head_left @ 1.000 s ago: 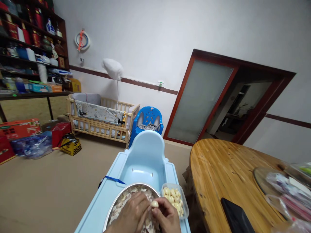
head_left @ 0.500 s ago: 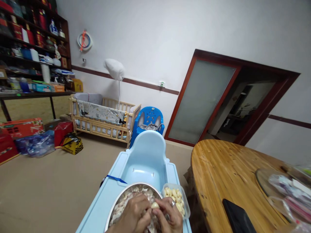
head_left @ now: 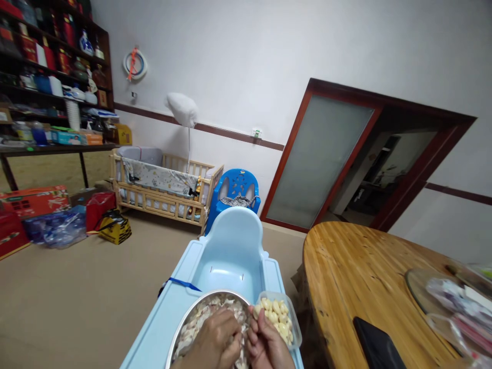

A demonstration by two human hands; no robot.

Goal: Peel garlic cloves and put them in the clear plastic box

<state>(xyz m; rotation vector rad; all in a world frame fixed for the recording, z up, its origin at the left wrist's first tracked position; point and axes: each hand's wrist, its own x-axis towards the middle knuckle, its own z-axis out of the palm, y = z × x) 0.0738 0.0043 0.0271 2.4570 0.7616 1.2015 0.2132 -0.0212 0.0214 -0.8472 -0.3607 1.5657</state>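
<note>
A metal bowl point(head_left: 180, 328) full of papery garlic skins point(head_left: 188, 333) stands on the pale blue tray of a child's chair. Above it my left hand point(head_left: 215, 338) is closed, its fingers curled inward; what they hold, if anything, is hidden. My right hand point(head_left: 269, 342) is turned palm up at the bowl's right side. A pale garlic clove point(head_left: 257, 309) is pinched at its fingertips, close to the rim of a clear plastic container point(head_left: 296, 333). Several peeled garlic cloves point(head_left: 282, 320) lie in that container, directly right of the bowl.
The light blue chair point(head_left: 234, 241) is in front of me, with a blue chair point(head_left: 240, 179) behind it. A round wooden table point(head_left: 346, 271) bearing a black phone point(head_left: 378, 343) is on the right. Further back stand a wooden crib point(head_left: 161, 200) and crowded shelves point(head_left: 57, 102).
My hands were together over the bowl around a peeled clove. Now my right hand has turned over and carried the clove toward the container; my left stays above the bowl.
</note>
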